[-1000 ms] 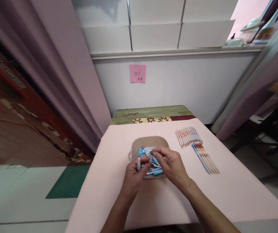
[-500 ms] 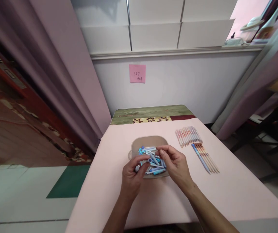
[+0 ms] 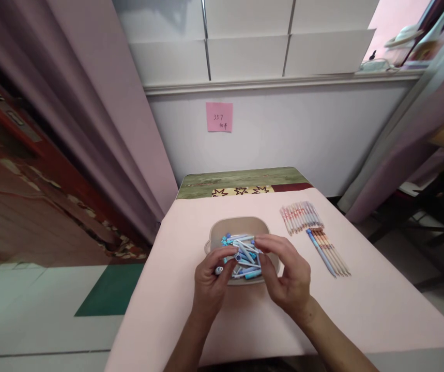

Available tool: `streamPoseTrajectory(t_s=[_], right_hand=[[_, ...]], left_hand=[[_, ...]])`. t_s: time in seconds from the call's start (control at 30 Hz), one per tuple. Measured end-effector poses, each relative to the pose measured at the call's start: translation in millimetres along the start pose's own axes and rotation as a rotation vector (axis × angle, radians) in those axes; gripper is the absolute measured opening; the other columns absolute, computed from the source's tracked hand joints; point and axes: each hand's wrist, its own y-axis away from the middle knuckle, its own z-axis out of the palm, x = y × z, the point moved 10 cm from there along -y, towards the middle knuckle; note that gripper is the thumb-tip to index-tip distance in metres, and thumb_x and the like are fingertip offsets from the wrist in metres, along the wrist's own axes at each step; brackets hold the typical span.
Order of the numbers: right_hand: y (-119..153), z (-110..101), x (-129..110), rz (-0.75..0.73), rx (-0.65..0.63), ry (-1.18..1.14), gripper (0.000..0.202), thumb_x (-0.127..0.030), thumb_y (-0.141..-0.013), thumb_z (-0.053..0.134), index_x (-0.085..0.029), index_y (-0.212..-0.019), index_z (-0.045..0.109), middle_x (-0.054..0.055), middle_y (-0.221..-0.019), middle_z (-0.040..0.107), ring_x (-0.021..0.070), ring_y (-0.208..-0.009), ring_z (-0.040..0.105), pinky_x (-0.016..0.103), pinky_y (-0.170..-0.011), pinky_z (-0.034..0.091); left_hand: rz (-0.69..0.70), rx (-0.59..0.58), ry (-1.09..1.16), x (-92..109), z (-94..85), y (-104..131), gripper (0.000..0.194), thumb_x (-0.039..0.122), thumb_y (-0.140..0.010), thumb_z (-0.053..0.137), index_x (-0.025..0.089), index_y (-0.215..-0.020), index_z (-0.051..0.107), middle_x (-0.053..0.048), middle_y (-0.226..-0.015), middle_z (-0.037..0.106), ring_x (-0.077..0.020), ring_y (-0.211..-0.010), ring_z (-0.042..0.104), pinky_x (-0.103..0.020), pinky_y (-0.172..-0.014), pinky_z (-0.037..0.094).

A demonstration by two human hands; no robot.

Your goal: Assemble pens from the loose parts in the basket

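Between the thumb and forefinger of the left hand (image 3: 209, 283), a short blue tube (image 3: 238, 257) is pinched above a tub, its round end turned toward the eye, perhaps so its opening can be seen. A small pale piece (image 3: 219, 270) sits in the curled fingers just behind that pinch, probably tucked there to leave the thumb and forefinger free for the tube. Just to the right of this grip, the right hand (image 3: 289, 274) has its thumb and forefinger spread apart; nothing shows clearly between them.

Directly beneath both sets of fingers lies a loose heap of blue and white pen parts (image 3: 247, 253), with small blue flower-like bits (image 3: 225, 239) beyond the left fingertips. The beige tub (image 3: 239, 225) holds them, its walls likely there to stop small pieces rolling off.

Out to the right of the right fingers, one blue pen (image 3: 321, 253) lies alongside slim pale pens (image 3: 333, 254), and just beyond them is a row of patterned pens (image 3: 301, 217), laid side by side, apparently to keep them in order. Their print is too small to read. All rest on a pink cloth over the surface (image 3: 241, 178).

Well beyond the fingers, a pink note (image 3: 219, 117) on the wall (image 3: 284, 124) reads "357"; the handwriting below is unclear.
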Motion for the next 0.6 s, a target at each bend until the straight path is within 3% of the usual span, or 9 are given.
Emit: streamPoseTrajectory(t_s=[0.07,0.17,0.33,0.47,0.6], right_hand=[[3,8,-21,-0.195,-0.075,0.086,0.040,-0.012,-0.081,0.055,-0.030,-0.117,0.064,0.007,-0.117,0.066,0.0225,-0.105,0.064,0.037,-0.088,0.054],[7,18,-29,-0.290,-0.148,0.156,0.050,-0.011,-0.080,0.057,-0.033,-0.125,0.058,0.006,-0.121,0.065,0.0222,-0.107,0.063,0.037,-0.087,0.054],[7,16,-29,-0.288,-0.117,0.159,0.051,-0.012,-0.080,0.058,-0.032,-0.126,0.058,0.006,-0.116,0.067,0.0222,-0.102,0.065,0.036,-0.084,0.055],[4,12,-22,-0.187,-0.078,0.077,0.052,-0.012,-0.080,0.059,-0.028,-0.129,0.053,0.008,-0.112,0.068,0.0232,-0.103,0.065,0.039,-0.085,0.055],[4,18,-13,-0.089,-0.097,0.025,0.040,-0.017,-0.079,0.065,-0.025,-0.118,0.060,0.008,-0.106,0.068,0.0224,-0.099,0.065,0.036,-0.084,0.055]], left_hand=[[-0.029,0.006,0.014,-3,-0.1,1,0.015,0.023,-0.082,0.065,0.023,-0.095,0.072,-0.005,-0.100,0.071,-0.0210,-0.090,0.064,-0.026,-0.071,0.048],[-0.077,0.008,0.032,-7,-0.5,2,0.016,0.025,-0.081,0.065,0.023,-0.095,0.072,-0.005,-0.099,0.072,-0.0197,-0.083,0.064,-0.026,-0.071,0.048],[-0.072,0.017,0.039,-4,-3.4,2,0.016,0.026,-0.081,0.066,0.024,-0.095,0.072,-0.005,-0.099,0.072,-0.0173,-0.075,0.063,-0.026,-0.069,0.048],[-0.034,0.019,0.068,-1,-4.0,1,0.015,0.023,-0.080,0.066,0.024,-0.094,0.072,-0.006,-0.100,0.072,-0.0204,-0.086,0.064,-0.026,-0.071,0.048],[-0.009,0.007,0.054,-1,-2.9,2,0.015,0.022,-0.081,0.065,0.024,-0.093,0.073,-0.006,-0.101,0.072,-0.0217,-0.091,0.064,-0.026,-0.071,0.048]])
